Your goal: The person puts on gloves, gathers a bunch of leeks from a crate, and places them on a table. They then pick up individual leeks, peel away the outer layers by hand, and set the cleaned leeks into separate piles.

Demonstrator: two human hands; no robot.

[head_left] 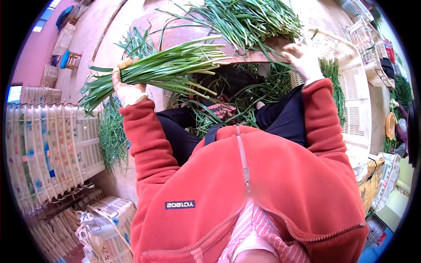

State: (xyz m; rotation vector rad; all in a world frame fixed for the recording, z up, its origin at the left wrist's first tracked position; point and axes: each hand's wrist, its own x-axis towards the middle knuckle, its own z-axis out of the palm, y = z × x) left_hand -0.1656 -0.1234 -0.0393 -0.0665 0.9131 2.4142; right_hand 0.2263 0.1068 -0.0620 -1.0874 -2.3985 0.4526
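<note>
Left hand (127,90) fingers close around a bunch of chives (166,65). Right hand (302,57) fingers touch the pile of greens (245,17) just beyond them; I cannot tell whether they grip.

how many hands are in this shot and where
2. The left hand grips a bunch of green stalks on the left. The right hand is at the edge of the pile of greens up top. No other hands show.

I see a matt, fuzzy fleece jacket (280,184), glossy smooth chive leaves (162,68) at eleven o'clock, and perforated plastic crates (57,149) at nine.
</note>
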